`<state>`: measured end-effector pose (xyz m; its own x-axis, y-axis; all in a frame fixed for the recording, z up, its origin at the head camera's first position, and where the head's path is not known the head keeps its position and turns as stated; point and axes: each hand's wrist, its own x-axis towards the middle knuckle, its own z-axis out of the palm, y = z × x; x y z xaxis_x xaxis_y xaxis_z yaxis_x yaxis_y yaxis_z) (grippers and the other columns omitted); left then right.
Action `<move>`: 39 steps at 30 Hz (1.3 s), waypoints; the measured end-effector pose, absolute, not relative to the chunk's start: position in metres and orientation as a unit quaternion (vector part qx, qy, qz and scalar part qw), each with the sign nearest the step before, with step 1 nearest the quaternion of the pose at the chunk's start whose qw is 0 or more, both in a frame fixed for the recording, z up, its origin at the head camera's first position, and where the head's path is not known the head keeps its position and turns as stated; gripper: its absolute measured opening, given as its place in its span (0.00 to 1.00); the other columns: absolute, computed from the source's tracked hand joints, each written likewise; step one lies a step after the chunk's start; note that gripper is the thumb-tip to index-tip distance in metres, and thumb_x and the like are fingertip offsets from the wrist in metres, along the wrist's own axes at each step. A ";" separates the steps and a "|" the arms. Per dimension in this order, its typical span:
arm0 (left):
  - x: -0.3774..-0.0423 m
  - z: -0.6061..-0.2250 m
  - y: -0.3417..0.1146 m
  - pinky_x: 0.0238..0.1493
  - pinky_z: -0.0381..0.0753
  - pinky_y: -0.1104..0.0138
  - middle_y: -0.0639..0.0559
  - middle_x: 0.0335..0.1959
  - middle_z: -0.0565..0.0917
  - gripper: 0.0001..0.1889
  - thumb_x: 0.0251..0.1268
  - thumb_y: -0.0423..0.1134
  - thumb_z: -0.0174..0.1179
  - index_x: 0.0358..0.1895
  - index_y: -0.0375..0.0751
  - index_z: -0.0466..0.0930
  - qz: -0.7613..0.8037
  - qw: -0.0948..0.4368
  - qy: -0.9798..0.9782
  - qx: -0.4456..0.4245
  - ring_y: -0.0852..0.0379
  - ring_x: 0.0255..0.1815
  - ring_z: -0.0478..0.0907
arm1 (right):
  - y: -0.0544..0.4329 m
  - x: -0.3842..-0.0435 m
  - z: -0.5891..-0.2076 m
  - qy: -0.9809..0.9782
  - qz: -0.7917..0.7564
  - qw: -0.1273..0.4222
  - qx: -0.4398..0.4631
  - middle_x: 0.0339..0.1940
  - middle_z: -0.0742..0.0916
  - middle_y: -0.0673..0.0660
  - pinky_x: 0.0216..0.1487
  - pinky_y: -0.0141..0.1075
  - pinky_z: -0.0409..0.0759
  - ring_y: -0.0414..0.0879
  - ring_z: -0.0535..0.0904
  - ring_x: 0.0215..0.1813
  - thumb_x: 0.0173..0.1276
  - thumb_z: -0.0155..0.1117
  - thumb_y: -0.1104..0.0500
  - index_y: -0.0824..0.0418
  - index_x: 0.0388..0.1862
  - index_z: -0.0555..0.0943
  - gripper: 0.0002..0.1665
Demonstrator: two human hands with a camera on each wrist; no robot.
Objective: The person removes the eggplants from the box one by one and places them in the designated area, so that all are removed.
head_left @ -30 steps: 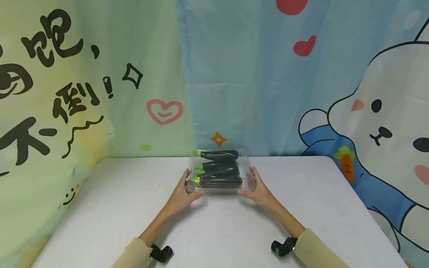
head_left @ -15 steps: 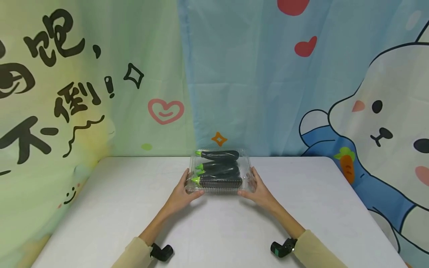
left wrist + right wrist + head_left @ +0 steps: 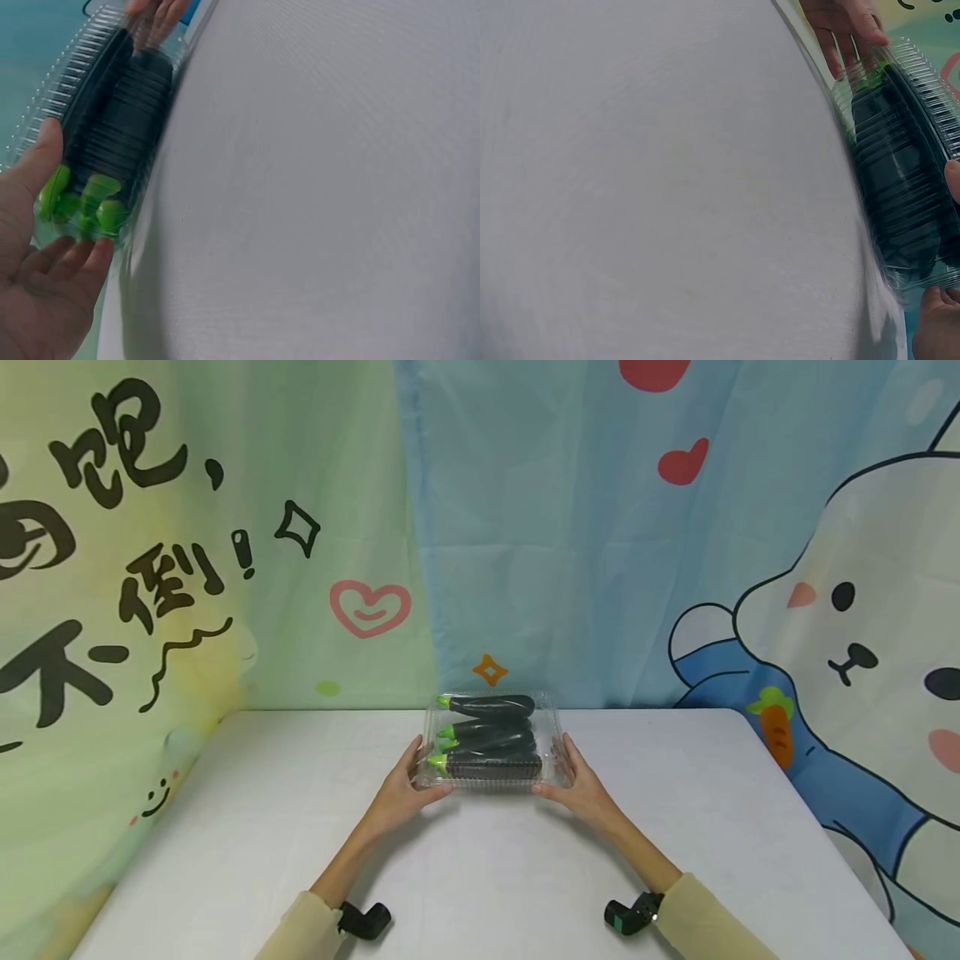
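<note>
At the far side of the table in the head view is a clear plastic clamshell box (image 3: pixel 553 727). Several dark eggplants (image 3: pixel 491 731) with green stem ends lie crosswise inside, stems to the left. My left hand (image 3: pixel 401 797) grips the box's left end, thumb along the near side. On the opposite end my right hand (image 3: pixel 583 792) holds it the same way. The left wrist view shows the left thumb on the ribbed side of the box (image 3: pixel 86 52) and fingertips beneath the green stems (image 3: pixel 97 199). In the right wrist view, the box (image 3: pixel 900 169) partly hides the right hand (image 3: pixel 937 330).
A white table (image 3: pixel 487 877) extends in front of the box and to both sides. Behind it hangs a printed cloth backdrop (image 3: pixel 525 568) with a cartoon bear. Black wrist cameras, the left one (image 3: pixel 366 921) and the right one (image 3: pixel 632 914), sit below the light sleeves (image 3: pixel 712 918).
</note>
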<state>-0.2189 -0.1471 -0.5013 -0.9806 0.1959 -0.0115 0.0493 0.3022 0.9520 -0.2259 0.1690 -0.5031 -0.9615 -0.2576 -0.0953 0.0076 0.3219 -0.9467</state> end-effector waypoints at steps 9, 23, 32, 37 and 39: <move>-0.220 -0.501 -0.146 0.71 0.67 0.48 0.42 0.76 0.60 0.54 0.55 0.42 0.72 0.79 0.46 0.43 0.587 0.058 0.804 0.074 0.38 0.75 0.59 | 0.171 -0.226 -0.503 0.815 -0.564 0.111 -0.067 0.81 0.47 0.62 0.78 0.52 0.53 0.60 0.44 0.81 0.60 0.72 0.51 0.54 0.80 0.35 0.66; -0.220 -0.501 -0.148 0.70 0.68 0.50 0.44 0.75 0.63 0.54 0.52 0.45 0.73 0.78 0.48 0.47 0.588 0.060 0.804 0.063 0.39 0.73 0.63 | 0.173 -0.226 -0.503 0.828 -0.548 0.100 -0.067 0.82 0.46 0.60 0.77 0.52 0.57 0.61 0.47 0.80 0.62 0.70 0.52 0.57 0.80 0.38 0.62; -0.220 -0.499 -0.148 0.71 0.68 0.51 0.43 0.75 0.63 0.52 0.53 0.44 0.73 0.78 0.47 0.47 0.594 0.066 0.799 0.063 0.40 0.73 0.64 | 0.172 -0.224 -0.502 0.818 -0.561 0.085 -0.090 0.81 0.45 0.63 0.78 0.51 0.51 0.63 0.44 0.80 0.66 0.67 0.56 0.62 0.79 0.38 0.57; -0.220 -0.500 -0.148 0.71 0.68 0.50 0.43 0.75 0.63 0.53 0.53 0.44 0.73 0.78 0.46 0.46 0.594 0.064 0.799 0.065 0.40 0.73 0.64 | 0.171 -0.223 -0.503 0.806 -0.577 0.079 -0.107 0.81 0.43 0.65 0.79 0.51 0.46 0.63 0.41 0.80 0.67 0.65 0.57 0.65 0.79 0.37 0.56; -0.220 -0.500 -0.148 0.71 0.68 0.50 0.43 0.75 0.63 0.53 0.53 0.44 0.72 0.78 0.46 0.46 0.593 0.064 0.800 0.065 0.40 0.73 0.64 | 0.171 -0.223 -0.504 0.805 -0.578 0.078 -0.109 0.81 0.43 0.65 0.79 0.52 0.45 0.63 0.40 0.80 0.68 0.64 0.57 0.66 0.79 0.37 0.56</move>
<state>-0.2202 -0.1484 -0.5002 -0.9834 0.1797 -0.0255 0.0277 0.2872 0.9575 -0.2230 0.1714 -0.5035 -0.9641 -0.2656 0.0014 -0.0862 0.3079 -0.9475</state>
